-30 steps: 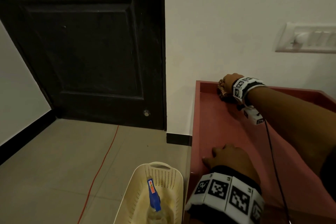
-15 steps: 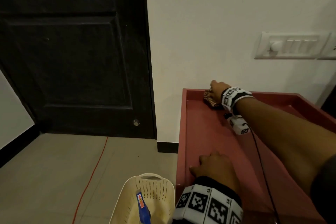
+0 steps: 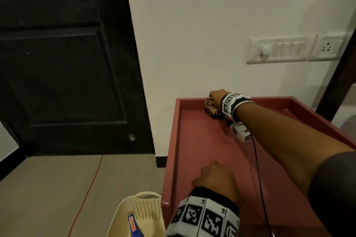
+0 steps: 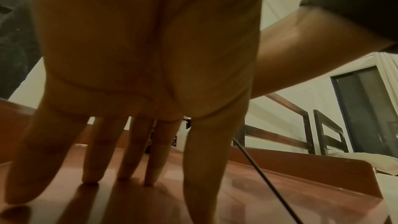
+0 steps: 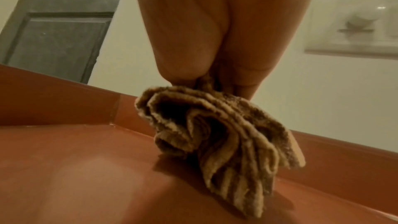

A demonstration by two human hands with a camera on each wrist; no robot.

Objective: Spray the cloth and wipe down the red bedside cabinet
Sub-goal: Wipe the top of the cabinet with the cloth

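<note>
1. Since a moment ago, right hand [image 3: 215, 97] has stayed at the far edge of the red cabinet [image 3: 202, 152]; its fingers squeeze the bunched cloth [image 5: 217, 130]
2. cloth touches the cabinet top
3. left hand [image 3: 215, 178] rests with straight fingers [image 4: 133, 151] on the cabinet's near end, holding nothing

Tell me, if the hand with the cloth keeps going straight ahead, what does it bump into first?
Probably the raised back rim of the red cabinet. The right hand holds the bunched cloth almost against it, near the back left corner. The white wall stands just behind it. Depth is hard to judge.
</note>
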